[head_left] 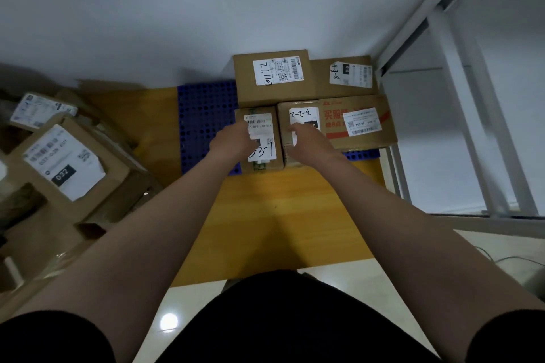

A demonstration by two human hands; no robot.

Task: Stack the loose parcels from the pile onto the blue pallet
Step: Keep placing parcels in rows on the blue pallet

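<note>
I see a yellow floor mat [274, 206] on the pale tiled floor [188, 306], against the white wall. On the mat sits the blue pallet [203, 115], carrying four cardboard parcels packed together on its right half: two at the back, two in front. A loose pile of labelled parcels [63, 165] lies at the mat's left edge, well apart from the pallet.

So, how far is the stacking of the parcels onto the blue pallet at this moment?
Roughly midway. Four boxes already sit on the right part of the blue pallet, including the red-printed box. Both hands, left hand and right hand, rest on the small front box, apparently setting it in place. The pile on the left still holds several parcels, and the pallet's left part is bare.
</note>
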